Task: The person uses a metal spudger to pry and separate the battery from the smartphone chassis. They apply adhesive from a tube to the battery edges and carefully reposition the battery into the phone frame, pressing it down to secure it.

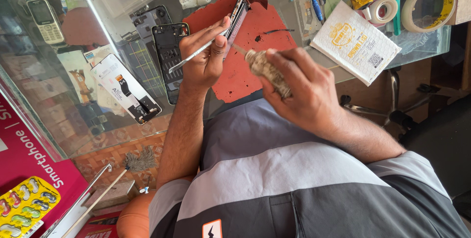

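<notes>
Phone frame (241, 7) above both hands (203, 54)

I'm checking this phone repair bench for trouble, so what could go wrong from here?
The left hand holds both the thin metal tool and the edge-on phone frame; a slip could scratch or drop the frame. The right hand pushes a wrapped-handle tool toward the left fingers, so it might jab them. The black phone back lies close by and could be knocked.
</notes>
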